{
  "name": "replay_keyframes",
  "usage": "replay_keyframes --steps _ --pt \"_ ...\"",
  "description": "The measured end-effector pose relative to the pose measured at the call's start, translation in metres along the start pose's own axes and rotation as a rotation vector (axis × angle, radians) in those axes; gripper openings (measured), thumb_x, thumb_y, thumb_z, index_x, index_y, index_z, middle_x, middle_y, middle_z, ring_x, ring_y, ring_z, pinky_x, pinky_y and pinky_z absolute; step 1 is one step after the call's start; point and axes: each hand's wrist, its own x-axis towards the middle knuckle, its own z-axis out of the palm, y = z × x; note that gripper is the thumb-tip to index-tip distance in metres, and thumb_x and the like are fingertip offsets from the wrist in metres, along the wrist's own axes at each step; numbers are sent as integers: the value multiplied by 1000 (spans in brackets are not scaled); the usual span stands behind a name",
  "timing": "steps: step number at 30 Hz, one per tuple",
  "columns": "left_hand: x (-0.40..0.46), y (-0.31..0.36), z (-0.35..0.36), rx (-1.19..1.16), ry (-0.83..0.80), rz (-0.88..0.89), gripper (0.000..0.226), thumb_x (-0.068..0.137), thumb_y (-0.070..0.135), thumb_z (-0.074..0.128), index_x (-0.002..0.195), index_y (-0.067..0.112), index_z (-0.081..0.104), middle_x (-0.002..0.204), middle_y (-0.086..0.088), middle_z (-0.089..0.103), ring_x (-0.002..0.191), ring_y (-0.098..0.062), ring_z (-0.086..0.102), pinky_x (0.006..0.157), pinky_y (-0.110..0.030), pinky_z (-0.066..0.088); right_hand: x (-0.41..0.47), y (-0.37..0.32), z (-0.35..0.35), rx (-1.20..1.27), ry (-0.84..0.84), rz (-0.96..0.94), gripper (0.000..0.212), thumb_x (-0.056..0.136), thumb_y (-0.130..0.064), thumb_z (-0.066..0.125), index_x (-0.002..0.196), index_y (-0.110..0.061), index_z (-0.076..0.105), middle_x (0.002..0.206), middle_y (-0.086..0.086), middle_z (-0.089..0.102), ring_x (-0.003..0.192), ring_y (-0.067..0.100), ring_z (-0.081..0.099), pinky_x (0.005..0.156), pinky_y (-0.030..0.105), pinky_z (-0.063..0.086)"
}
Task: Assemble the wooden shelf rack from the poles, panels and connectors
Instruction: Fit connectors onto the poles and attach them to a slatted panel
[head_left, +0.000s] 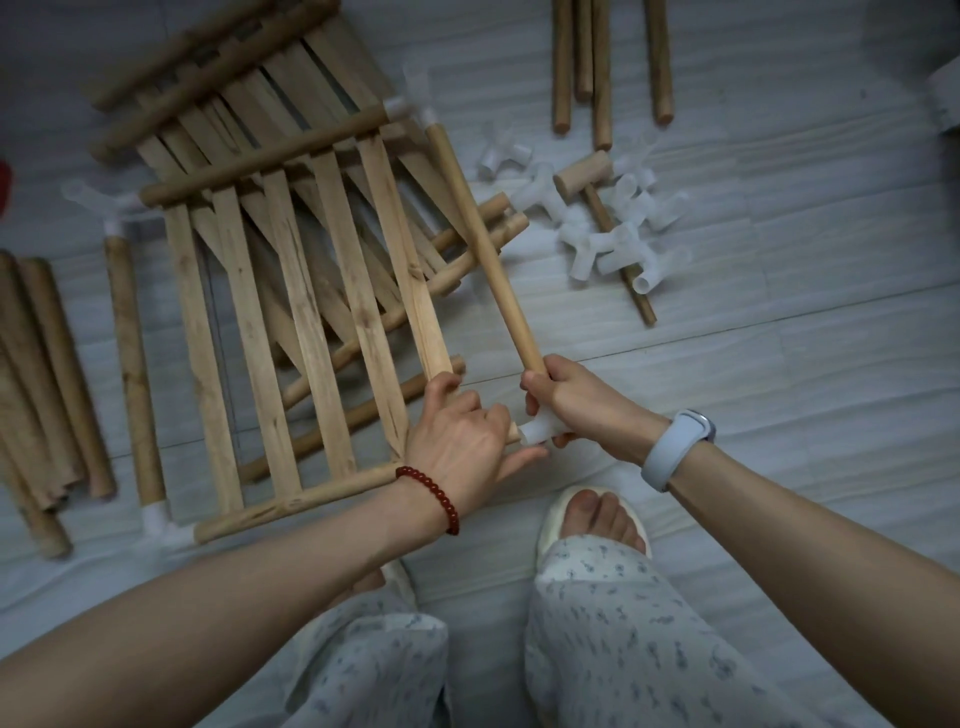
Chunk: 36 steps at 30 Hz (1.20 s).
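A slatted wooden panel lies on the floor on top of other panels. White plastic connectors sit at its far-left, near-left and far-right corners. A side pole runs from the far-right connector down to my right hand, which grips the pole's near end together with a white connector. My left hand holds the right end of the panel's near rail and presses it at that connector's opening.
A pile of loose white connectors and a small wooden mallet lie at the right. Several loose poles lie at the far right and at the left edge. My feet in slippers are just below the hands.
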Motion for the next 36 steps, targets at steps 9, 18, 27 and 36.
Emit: replay_keyframes --steps 9,18,27,36 --pt "-12 -4 -8 89 150 60 52 72 57 64 52 9 59 40 -2 51 48 -19 56 82 -37 32 -8 -4 0 -11 -113 -6 16 99 -27 41 86 -19 47 74 -5 70 75 10 53 70 27 37" --pt "-13 -12 -13 100 194 80 50 73 52 68 49 9 57 39 -3 49 44 -19 53 77 -35 33 -14 -14 1 72 -119 -41 18 97 -26 46 85 -13 51 74 2 72 74 13 59 74 31 42" --pt "-13 -19 -12 145 141 137 56 85 53 36 52 13 57 40 1 51 46 -15 54 79 -34 38 -13 -9 32 422 93 -32 23 97 -9 44 75 -11 52 65 3 47 59 12 41 57 22 34" --pt "-2 -22 -16 1 -189 202 53 93 58 29 81 18 63 76 0 66 88 -17 56 99 -33 9 -2 -9 8 67 -86 -60 8 96 -11 47 94 -8 54 71 1 57 69 13 51 65 21 40"
